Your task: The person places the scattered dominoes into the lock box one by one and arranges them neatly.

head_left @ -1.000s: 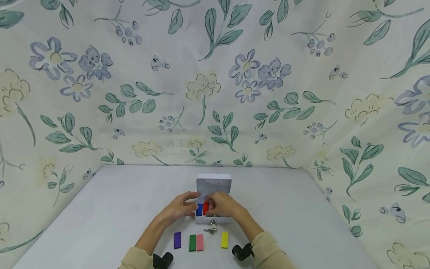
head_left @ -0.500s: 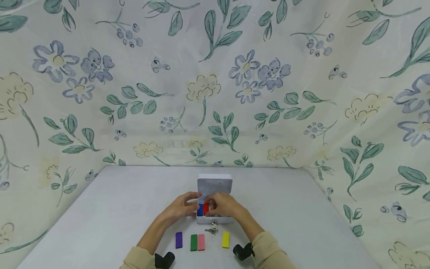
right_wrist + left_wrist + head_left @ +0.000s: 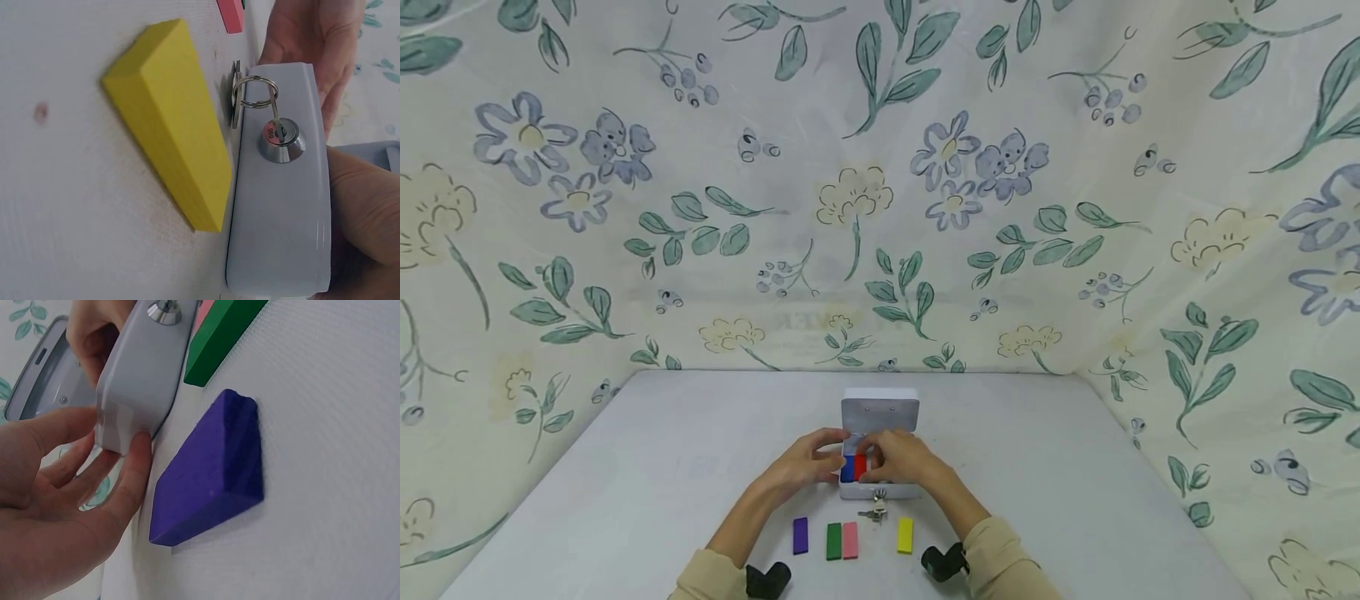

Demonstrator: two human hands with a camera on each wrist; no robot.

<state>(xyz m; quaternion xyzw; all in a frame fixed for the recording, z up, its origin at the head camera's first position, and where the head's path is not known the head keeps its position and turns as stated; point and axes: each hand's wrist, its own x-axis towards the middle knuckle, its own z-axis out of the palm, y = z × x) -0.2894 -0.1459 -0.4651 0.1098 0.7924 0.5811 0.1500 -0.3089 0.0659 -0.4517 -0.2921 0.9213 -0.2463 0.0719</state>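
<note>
A small grey-white cash box (image 3: 877, 492) with a lock stands with its lid (image 3: 880, 414) up. My left hand (image 3: 805, 460) holds its left end, the fingers spread over the rim and side wall in the left wrist view. Inside lie a blue block (image 3: 847, 469) and, beside it, a red block (image 3: 860, 468). My right hand (image 3: 898, 458) reaches into the box with curled fingers, its thumb and index finger at the red block. The hand itself hides much of the box's right half. A key on a ring (image 3: 256, 92) sits in the front lock.
On the white table (image 3: 662, 467), before the box, lie a purple block (image 3: 801, 536), a green block (image 3: 833, 542), a pink block (image 3: 850, 540) and a yellow block (image 3: 905, 536). A second key (image 3: 872, 515) hangs from the ring. Flowered cloth (image 3: 850, 250) hangs behind the table.
The head view has shifted very slightly. Both hands, the box and the blocks stay as they were.
</note>
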